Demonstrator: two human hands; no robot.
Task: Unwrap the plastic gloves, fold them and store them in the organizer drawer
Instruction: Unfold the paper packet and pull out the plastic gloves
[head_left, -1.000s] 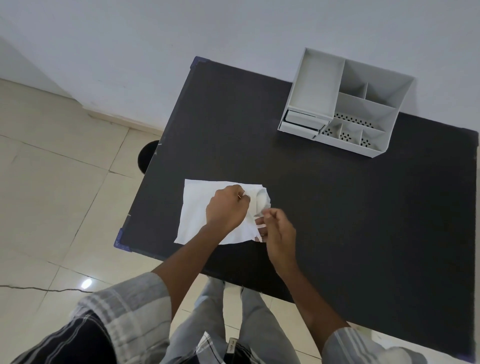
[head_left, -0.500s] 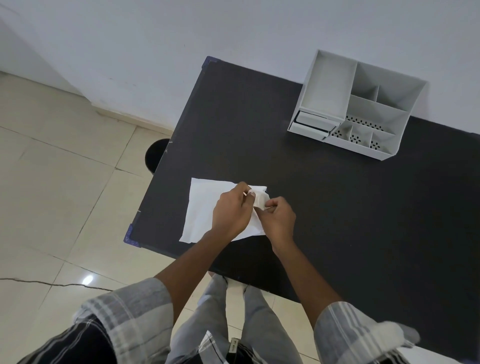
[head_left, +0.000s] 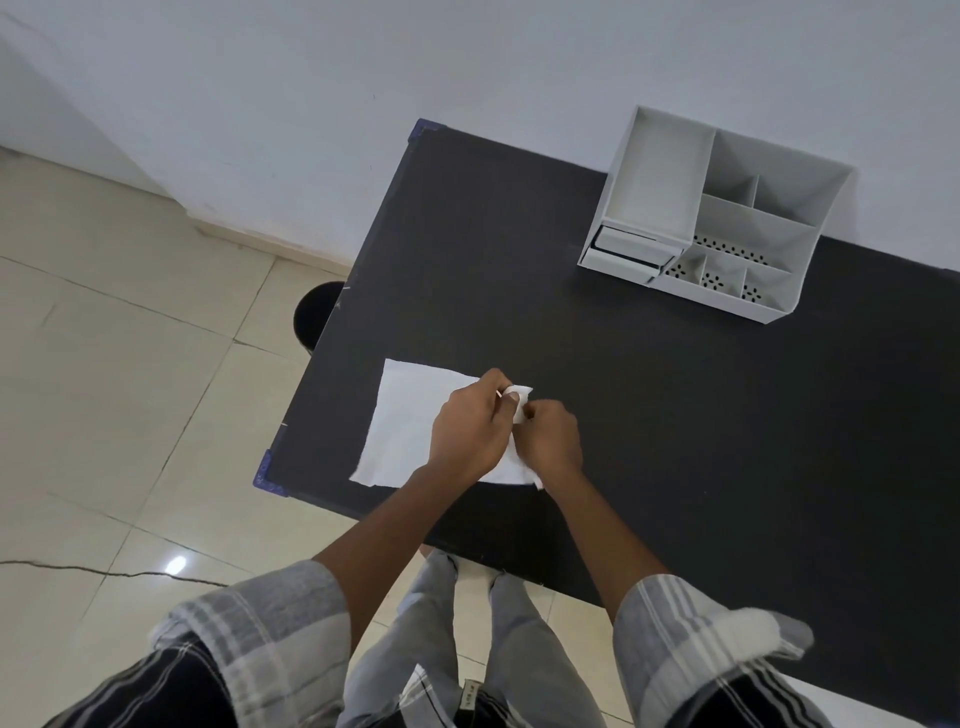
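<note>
A white sheet of wrapping (head_left: 405, 421) lies flat near the front left corner of the black table (head_left: 675, 415). At its right edge a small folded white plastic glove piece (head_left: 519, 400) sticks up between my hands. My left hand (head_left: 467, 431) pinches its top with thumb and forefinger. My right hand (head_left: 553, 441) grips it from the right, touching the left hand. Most of the glove is hidden by my fingers. The grey organizer (head_left: 717, 218) stands at the table's back, its small drawer (head_left: 623, 254) at the lower left slightly pulled out.
A black round bin (head_left: 314, 317) sits on the tiled floor beside the table's left edge. A white wall runs behind the table. The table edge is close to my legs.
My hands have closed together over the white piece, which now shows less than before. The view has shifted slightly, putting the organizer further right.
</note>
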